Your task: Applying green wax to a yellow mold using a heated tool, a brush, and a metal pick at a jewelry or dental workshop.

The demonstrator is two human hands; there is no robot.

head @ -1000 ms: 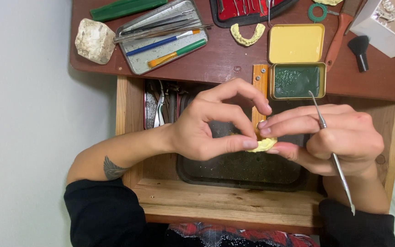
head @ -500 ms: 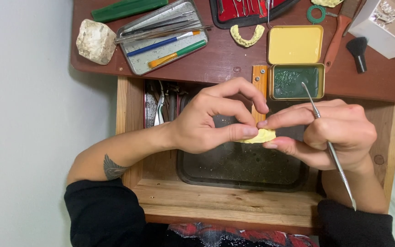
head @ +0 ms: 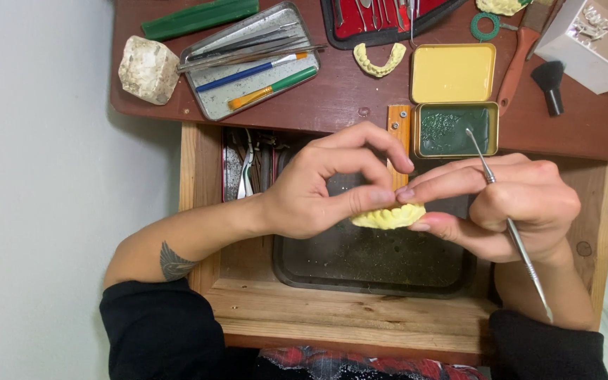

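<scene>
A small yellow dental cast (head: 388, 217), shaped like a row of teeth, is pinched between both hands above a dark tray (head: 360, 271) in an open wooden drawer. My left hand (head: 325, 186) grips its left end with thumb and fingers. My right hand (head: 515, 207) holds its right end with the fingertips. A thin metal carving tool (head: 511, 229) lies tucked across that hand's fingers, its tip pointing up toward the green tin.
On the brown desk top: a metal tray of tools and brushes (head: 251, 60), a white stone block (head: 148, 69), a second yellow cast (head: 380, 62), a yellow lid (head: 453, 72), a green-filled tin (head: 455, 130), a white box (head: 589, 42), a black brush (head: 550, 84).
The cast has turned slightly between the fingers, and both hands have shifted a little; the metal tool's tip has swung up and left.
</scene>
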